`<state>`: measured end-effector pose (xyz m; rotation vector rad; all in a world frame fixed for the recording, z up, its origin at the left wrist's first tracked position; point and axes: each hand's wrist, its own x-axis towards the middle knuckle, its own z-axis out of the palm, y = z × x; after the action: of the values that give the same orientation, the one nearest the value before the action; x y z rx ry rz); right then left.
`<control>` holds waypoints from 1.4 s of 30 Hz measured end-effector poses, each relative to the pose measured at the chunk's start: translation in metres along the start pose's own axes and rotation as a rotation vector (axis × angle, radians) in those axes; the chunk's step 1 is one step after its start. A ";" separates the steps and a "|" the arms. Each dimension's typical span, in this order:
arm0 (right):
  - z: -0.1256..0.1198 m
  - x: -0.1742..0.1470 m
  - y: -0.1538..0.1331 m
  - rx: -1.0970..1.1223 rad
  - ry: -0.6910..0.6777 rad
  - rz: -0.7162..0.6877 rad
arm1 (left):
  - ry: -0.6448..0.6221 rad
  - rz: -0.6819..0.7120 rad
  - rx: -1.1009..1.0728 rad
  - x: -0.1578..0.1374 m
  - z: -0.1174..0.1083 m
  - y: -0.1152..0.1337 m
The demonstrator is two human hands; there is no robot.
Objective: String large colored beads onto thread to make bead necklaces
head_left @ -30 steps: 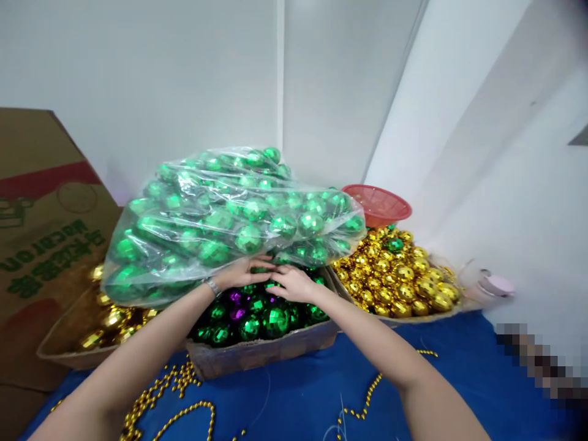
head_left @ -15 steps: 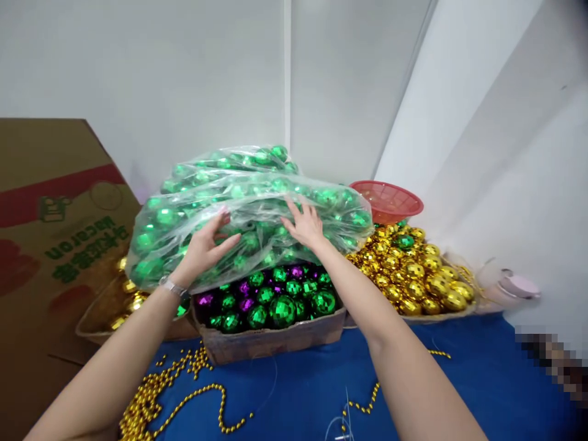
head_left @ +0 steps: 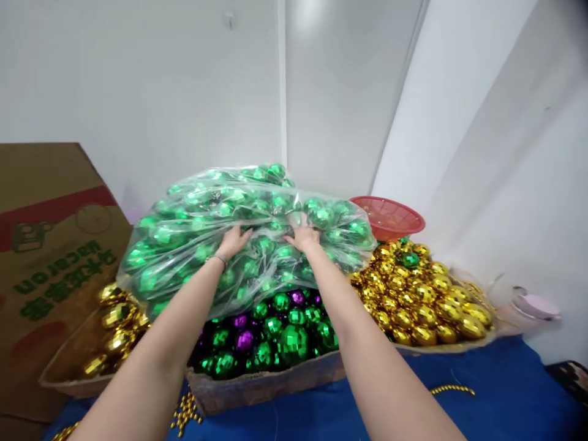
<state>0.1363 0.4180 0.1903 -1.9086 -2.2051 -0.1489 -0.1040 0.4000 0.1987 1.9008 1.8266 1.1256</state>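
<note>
A clear plastic bag (head_left: 184,245) full of shiny green faceted balls lies on top of a carton (head_left: 266,392) holding green and purple balls. My left hand (head_left: 234,241), with a bracelet or watch at the wrist, digs into the middle of the bag and grips its film, the fingertips partly sunk in the folds. Just right of it, my right hand (head_left: 304,234) also clutches the bag, its fingers partly covered by the plastic. The green and purple balls (head_left: 275,343) show below the bag, between my forearms.
At right is a heap of gold balls (head_left: 413,300), with a red plastic basket (head_left: 390,217) behind it. More gold balls (head_left: 119,318) sit in a box at left, beside a large printed carton (head_left: 55,245). Gold bead strings (head_left: 186,413) lie on the blue cloth (head_left: 321,416). A pinkish lidded container (head_left: 533,309) stands far right.
Both hands have gone from lying spread over the bag to pressing in and gripping it, and the left has moved closer to the right. The view has shifted nearer.
</note>
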 end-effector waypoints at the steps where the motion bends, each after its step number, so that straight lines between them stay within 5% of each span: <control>1: -0.001 -0.001 0.001 0.000 -0.004 -0.005 | -0.008 -0.004 0.007 0.000 0.005 -0.002; 6: -0.011 -0.026 0.010 -0.005 -0.030 -0.081 | -0.130 0.039 -0.057 -0.007 0.004 -0.006; 14: -0.029 -0.074 0.004 0.003 0.142 -0.110 | -0.341 0.135 -0.034 -0.031 -0.041 0.017; 22: -0.058 -0.042 -0.003 0.178 0.126 0.077 | -0.347 0.573 0.345 -0.092 -0.036 0.013; 30: -0.028 -0.037 -0.014 0.069 0.010 0.047 | -0.264 0.886 0.540 -0.156 -0.036 0.012; 34: -0.031 -0.052 -0.012 0.050 -0.009 -0.024 | -0.127 0.843 0.657 -0.137 -0.025 0.025; 38: -0.041 -0.091 -0.008 0.013 0.062 -0.111 | -0.018 0.627 0.696 -0.096 -0.014 0.031; 42: -0.023 -0.124 -0.003 -0.042 0.244 -0.429 | 0.000 0.396 0.630 -0.073 -0.012 0.044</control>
<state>0.1522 0.2931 0.1846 -1.3229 -2.4137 -0.4727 -0.0726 0.3207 0.2115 2.7022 2.0220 0.6777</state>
